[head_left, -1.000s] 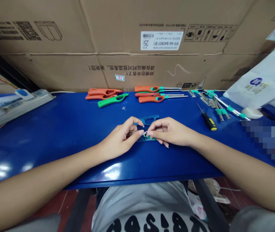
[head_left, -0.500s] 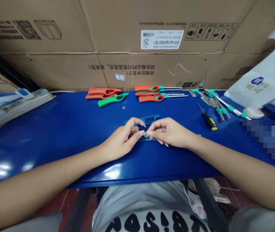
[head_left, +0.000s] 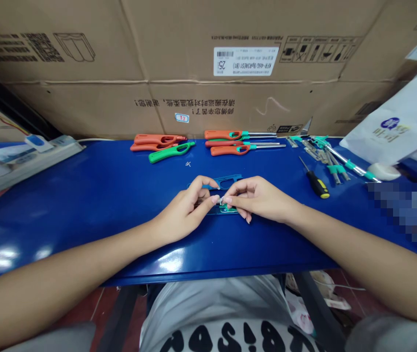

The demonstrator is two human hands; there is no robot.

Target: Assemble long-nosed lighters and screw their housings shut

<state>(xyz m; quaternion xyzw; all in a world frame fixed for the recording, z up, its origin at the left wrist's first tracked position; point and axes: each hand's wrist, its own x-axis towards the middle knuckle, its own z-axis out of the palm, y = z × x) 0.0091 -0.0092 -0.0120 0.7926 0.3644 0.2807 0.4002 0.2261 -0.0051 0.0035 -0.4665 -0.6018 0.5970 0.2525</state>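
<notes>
My left hand [head_left: 188, 208] and my right hand [head_left: 257, 198] meet at the middle of the blue table [head_left: 94, 195]. Both are pinched with fingertips touching over a small pale part [head_left: 222, 200] that I cannot name. Under them lies a blue lighter shell half [head_left: 226, 209] with something teal in it. A second blue shell half [head_left: 226, 181] lies just behind the fingers. My left hand covers the left end of the near shell.
At the table's back lie orange and green lighter shells [head_left: 159, 143], assembled orange lighters with metal nozzles [head_left: 243, 142], and metal tubes with teal fittings [head_left: 331, 161]. A black-and-yellow screwdriver [head_left: 314, 180] lies right. Cardboard boxes [head_left: 208, 68] wall the back; a white bag [head_left: 395, 127] sits right.
Both hands have stayed in the same spot over the blue shell, with only slight shifts of the fingertips around the small part.
</notes>
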